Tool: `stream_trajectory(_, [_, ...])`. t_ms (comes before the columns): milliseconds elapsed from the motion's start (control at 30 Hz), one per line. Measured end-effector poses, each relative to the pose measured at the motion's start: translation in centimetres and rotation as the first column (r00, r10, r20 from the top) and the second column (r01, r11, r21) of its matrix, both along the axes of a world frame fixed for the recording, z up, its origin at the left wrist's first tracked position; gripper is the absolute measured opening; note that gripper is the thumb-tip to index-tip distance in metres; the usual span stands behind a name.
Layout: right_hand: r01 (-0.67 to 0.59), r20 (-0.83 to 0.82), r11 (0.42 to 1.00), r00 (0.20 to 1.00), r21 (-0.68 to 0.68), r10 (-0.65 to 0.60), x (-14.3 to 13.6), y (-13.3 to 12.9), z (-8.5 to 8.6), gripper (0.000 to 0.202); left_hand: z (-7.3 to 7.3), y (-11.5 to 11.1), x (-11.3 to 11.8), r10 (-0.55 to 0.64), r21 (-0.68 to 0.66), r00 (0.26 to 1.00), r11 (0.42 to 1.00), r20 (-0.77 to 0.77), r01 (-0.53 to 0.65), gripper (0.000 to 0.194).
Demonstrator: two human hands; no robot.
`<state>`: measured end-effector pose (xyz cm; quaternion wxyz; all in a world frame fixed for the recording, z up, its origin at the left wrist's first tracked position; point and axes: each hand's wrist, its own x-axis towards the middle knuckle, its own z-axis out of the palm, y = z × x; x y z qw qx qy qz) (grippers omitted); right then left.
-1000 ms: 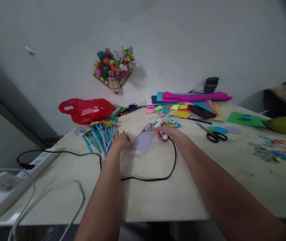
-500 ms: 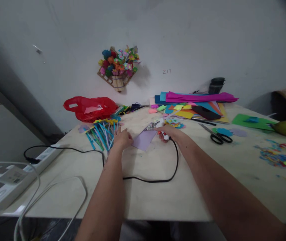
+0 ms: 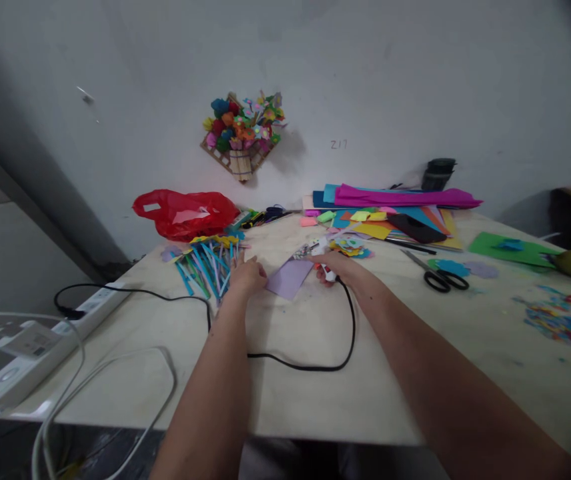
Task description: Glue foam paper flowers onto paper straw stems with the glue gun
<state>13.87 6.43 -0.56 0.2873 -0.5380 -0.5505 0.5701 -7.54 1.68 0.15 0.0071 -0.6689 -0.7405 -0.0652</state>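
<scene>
My right hand [image 3: 335, 265] grips a white hot glue gun [image 3: 329, 273], its black cord trailing down from the handle. A silvery metal part at the gun's front lies over the upper edge of a light purple sheet [image 3: 289, 279], which is flat on the table. My left hand [image 3: 248, 275] rests at the sheet's left corner, some fingers stretched forward and apart. I cannot tell whether its thumb side touches the sheet. Just left of that hand lies a bunch of blue, purple and green strips [image 3: 203, 267].
Scissors [image 3: 438, 277] lie right of my right arm, near paper scraps [image 3: 560, 317]. Coloured sheets [image 3: 405, 198] are stacked at the back, and a red plastic bag [image 3: 185, 215] sits back left. A power strip [image 3: 30, 360] with cables lies along the left edge. Flowers [image 3: 245, 127] hang on the wall.
The whole view has shifted slightly, so most things appear a little further right. Both hands keep nearly the same place by the purple sheet, and the glue gun stays in my right hand.
</scene>
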Motion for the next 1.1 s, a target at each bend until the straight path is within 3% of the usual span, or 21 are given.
stream_trajectory(1100, [-0.075, 0.033, 0.997, 0.997, 0.021, 0.074, -0.9, -0.9, 0.2, 0.031, -0.3, 0.1, -0.3, -0.013, 0.043, 0.999, 0.999, 0.034, 0.012, 0.015])
